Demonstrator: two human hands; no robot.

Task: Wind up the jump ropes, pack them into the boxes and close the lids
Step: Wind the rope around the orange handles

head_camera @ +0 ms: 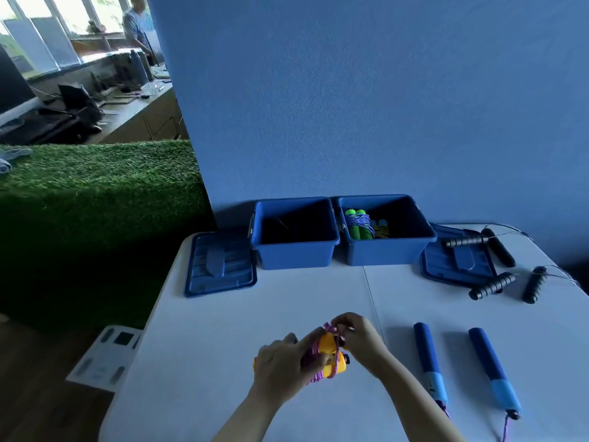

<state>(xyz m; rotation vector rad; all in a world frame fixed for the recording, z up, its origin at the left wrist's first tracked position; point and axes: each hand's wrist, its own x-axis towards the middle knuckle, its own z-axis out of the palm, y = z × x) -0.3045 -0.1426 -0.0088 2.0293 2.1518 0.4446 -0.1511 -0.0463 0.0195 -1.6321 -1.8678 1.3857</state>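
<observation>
My left hand (282, 366) grips a pair of yellow jump-rope handles (331, 354) low over the white table (223, 346). A purple cord (315, 347) is wrapped around them. My right hand (358, 334) pinches the cord at the handles' far end. Two open blue boxes stand at the back: the left box (294, 250) looks nearly empty, the right box (387, 250) holds a wound green-handled rope (360, 224) and another bundle. One lid (220, 266) lies left of the boxes, the other lid (455, 260) right of them.
A blue-handled rope (428, 355) lies on the table to the right of my hands. Black foam-handled ropes (492, 285) lie at the back right, partly on the right lid. A blue wall stands behind the boxes. Artificial grass (95, 186) borders the left.
</observation>
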